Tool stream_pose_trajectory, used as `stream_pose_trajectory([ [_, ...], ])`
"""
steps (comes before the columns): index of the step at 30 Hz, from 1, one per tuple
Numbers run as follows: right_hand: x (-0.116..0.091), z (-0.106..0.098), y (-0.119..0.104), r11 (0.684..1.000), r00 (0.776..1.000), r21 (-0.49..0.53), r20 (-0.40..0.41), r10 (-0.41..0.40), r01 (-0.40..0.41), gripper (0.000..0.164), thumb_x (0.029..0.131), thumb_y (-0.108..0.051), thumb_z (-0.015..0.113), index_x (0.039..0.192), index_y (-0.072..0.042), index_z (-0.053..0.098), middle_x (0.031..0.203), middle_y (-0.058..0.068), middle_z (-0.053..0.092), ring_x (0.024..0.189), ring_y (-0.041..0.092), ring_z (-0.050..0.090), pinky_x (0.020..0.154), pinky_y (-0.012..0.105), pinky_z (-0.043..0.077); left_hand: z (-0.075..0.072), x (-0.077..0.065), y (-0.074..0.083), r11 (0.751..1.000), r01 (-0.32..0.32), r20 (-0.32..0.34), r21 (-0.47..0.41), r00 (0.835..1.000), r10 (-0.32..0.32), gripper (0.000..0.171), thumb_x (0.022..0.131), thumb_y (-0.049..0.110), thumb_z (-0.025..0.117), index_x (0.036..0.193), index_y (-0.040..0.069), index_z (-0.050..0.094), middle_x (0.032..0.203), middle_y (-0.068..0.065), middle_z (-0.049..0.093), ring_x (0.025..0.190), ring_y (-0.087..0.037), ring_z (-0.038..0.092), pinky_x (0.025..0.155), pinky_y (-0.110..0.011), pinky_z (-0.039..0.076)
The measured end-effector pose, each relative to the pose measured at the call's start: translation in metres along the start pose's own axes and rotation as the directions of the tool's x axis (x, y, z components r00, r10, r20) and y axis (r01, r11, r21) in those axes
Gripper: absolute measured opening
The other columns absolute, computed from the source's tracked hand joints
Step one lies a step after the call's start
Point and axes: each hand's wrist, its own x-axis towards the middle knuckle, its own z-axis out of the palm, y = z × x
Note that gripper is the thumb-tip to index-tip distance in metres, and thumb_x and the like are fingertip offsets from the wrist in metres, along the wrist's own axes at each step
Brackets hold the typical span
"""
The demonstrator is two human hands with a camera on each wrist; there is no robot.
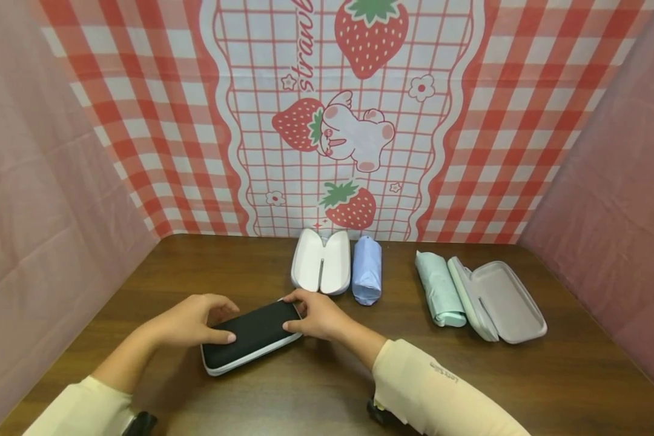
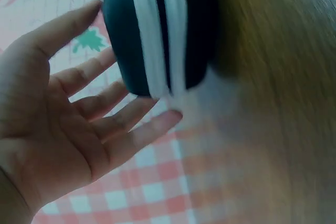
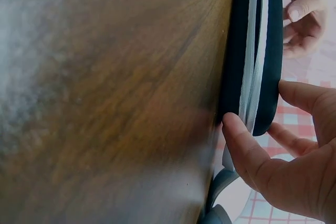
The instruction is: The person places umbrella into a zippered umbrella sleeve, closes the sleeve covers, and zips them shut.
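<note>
A long black zip case (image 1: pixel 256 330) with white zip edges lies on the table, slanting up to the right. Both wrist views show a dark gap between its two zip bands. My right hand (image 1: pixel 318 315) pinches its right end, thumb on the near side and fingers toward the far edge. At the left end, my left hand (image 1: pixel 193 321) rests its thumb on the lid. In the left wrist view this hand's fingers (image 2: pixel 139 135) are spread and nearly straight beside the case end.
Behind the black case stands an opened white case (image 1: pixel 321 263), next to a blue wrapped bundle (image 1: pixel 367 269). Farther right lie a mint-green wrapped bundle (image 1: pixel 438 287) and an opened grey case (image 1: pixel 509 303). A checked strawberry cloth (image 1: pixel 174 121) hangs at the table's back edge.
</note>
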Motion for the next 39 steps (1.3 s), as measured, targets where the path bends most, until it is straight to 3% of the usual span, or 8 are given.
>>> stream_pose_trajectory([
  [4, -0.001, 0.001, 0.0, 1.0, 1.0, 0.009, -0.001, 0.009, -0.009, 0.047, 0.08, -0.015, 0.079, 0.124, -0.009, 0.061, 0.079, 0.003, 0.061, 0.055, 0.008, 0.055, 0.054, 0.023, 0.049, -0.003, -0.003, -0.009, 0.994, 0.058, 0.064, -0.092, 0.997, -0.052, 0.059, 0.084, 0.031, 0.077, 0.124, -0.006, 0.056, 0.122, -0.018, 0.062, 0.115, -0.041, 0.057, 0.095, -0.053, 0.045],
  [12, -0.001, 0.002, -0.001, 0.999, 0.999, 0.04, 0.0, 0.034, -0.034, 0.048, 0.081, -0.014, 0.078, 0.125, -0.009, 0.06, 0.079, 0.003, 0.06, 0.053, 0.009, 0.055, 0.051, 0.024, 0.051, 0.0, 0.001, -0.015, 0.988, 0.091, 0.127, -0.125, 0.989, -0.075, 0.059, 0.082, 0.03, 0.079, 0.125, -0.003, 0.056, 0.119, -0.014, 0.062, 0.115, -0.039, 0.056, 0.096, -0.057, 0.043],
  [18, 0.0, 0.003, 0.001, 0.998, 1.0, -0.061, -0.017, -0.004, 0.003, 0.048, 0.082, -0.02, 0.077, 0.126, -0.009, 0.061, 0.083, 0.002, 0.064, 0.066, 0.008, 0.057, 0.068, 0.027, 0.049, 0.001, 0.004, -0.017, 0.985, 0.094, 0.138, -0.143, 0.988, -0.074, 0.058, 0.081, 0.026, 0.08, 0.123, -0.005, 0.055, 0.114, -0.01, 0.062, 0.109, -0.032, 0.057, 0.094, -0.052, 0.044],
  [23, 0.0, -0.001, 0.004, 0.997, 0.999, -0.078, -0.035, -0.013, 0.01, 0.044, 0.085, -0.025, 0.074, 0.121, -0.004, 0.062, 0.091, 0.005, 0.067, 0.078, 0.014, 0.061, 0.076, 0.032, 0.049, 0.002, 0.003, -0.019, 0.98, 0.103, 0.146, -0.171, 0.986, -0.078, 0.056, 0.08, 0.022, 0.08, 0.122, -0.004, 0.054, 0.108, -0.009, 0.061, 0.103, -0.027, 0.056, 0.086, -0.045, 0.046],
  [27, 0.006, -0.007, 0.004, 0.983, 0.993, -0.157, -0.043, -0.107, 0.099, 0.043, 0.086, -0.025, 0.073, 0.121, -0.002, 0.062, 0.107, 0.014, 0.063, 0.098, 0.024, 0.06, 0.087, 0.039, 0.047, 0.002, 0.003, -0.019, 0.979, 0.089, 0.136, -0.181, 0.989, -0.065, 0.053, 0.078, 0.02, 0.081, 0.118, -0.004, 0.055, 0.104, -0.007, 0.061, 0.098, -0.023, 0.056, 0.085, -0.041, 0.047],
  [32, 0.021, -0.015, 0.001, 0.934, 0.96, -0.22, 0.062, -0.274, 0.281, 0.048, 0.087, -0.025, 0.073, 0.126, -0.001, 0.059, 0.123, 0.015, 0.057, 0.115, 0.026, 0.052, 0.101, 0.04, 0.04, 0.003, 0.003, -0.015, 0.992, 0.07, 0.094, -0.109, 0.994, -0.06, 0.057, 0.073, 0.027, 0.084, 0.114, 0.0, 0.056, 0.097, -0.004, 0.062, 0.091, -0.02, 0.058, 0.079, -0.036, 0.048],
  [35, 0.028, -0.018, -0.002, 0.923, 0.941, -0.199, 0.147, -0.304, 0.33, 0.053, 0.085, -0.026, 0.075, 0.128, 0.0, 0.058, 0.126, 0.014, 0.056, 0.118, 0.024, 0.05, 0.103, 0.037, 0.039, 0.004, 0.003, -0.012, 0.998, 0.044, 0.064, -0.04, 0.997, -0.041, 0.061, 0.07, 0.033, 0.086, 0.114, 0.003, 0.056, 0.094, -0.002, 0.062, 0.088, -0.018, 0.058, 0.077, -0.035, 0.048],
  [39, 0.033, -0.02, -0.003, 0.926, 0.933, -0.2, 0.235, -0.274, 0.322, 0.06, 0.082, -0.03, 0.078, 0.13, -0.001, 0.057, 0.128, 0.012, 0.057, 0.119, 0.023, 0.051, 0.103, 0.034, 0.039, 0.006, 0.005, -0.006, 1.0, 0.0, 0.024, 0.029, 1.0, -0.001, 0.062, 0.067, 0.035, 0.087, 0.113, 0.007, 0.057, 0.092, 0.001, 0.062, 0.084, -0.015, 0.058, 0.074, -0.032, 0.049],
])
